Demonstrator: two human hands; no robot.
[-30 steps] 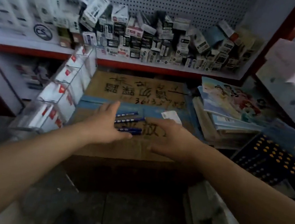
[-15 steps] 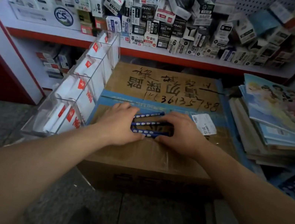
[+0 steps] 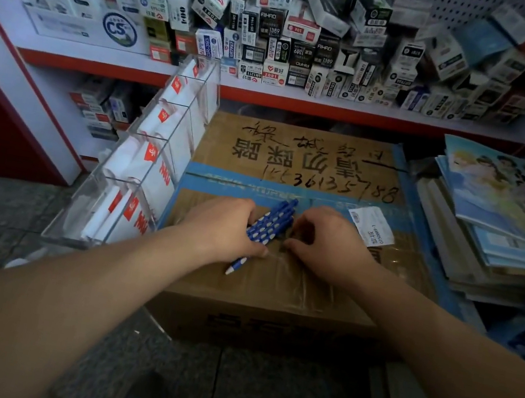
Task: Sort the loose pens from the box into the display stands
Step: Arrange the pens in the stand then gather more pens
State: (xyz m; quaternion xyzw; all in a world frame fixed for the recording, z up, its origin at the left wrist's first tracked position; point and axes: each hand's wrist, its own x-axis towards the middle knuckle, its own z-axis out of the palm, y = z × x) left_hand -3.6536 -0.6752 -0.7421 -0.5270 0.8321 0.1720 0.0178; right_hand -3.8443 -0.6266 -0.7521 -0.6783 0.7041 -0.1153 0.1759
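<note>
Several blue pens with white dots lie bunched together on top of a closed cardboard box. My left hand grips the bunch from the left, and one white pen tip sticks out below it. My right hand is against the bunch from the right with its fingers curled at the pens. A clear acrylic display stand with several compartments, holding white and red card inserts, leans just left of the box.
A shelf with a red edge behind the box carries many small pen cartons. A stack of books and notebooks lies to the right. A white label is stuck on the box. Grey floor lies below.
The pens lay spread sideways between my hands; now both hands have gathered them into one slanted bunch. My view has shifted closer and lower.
</note>
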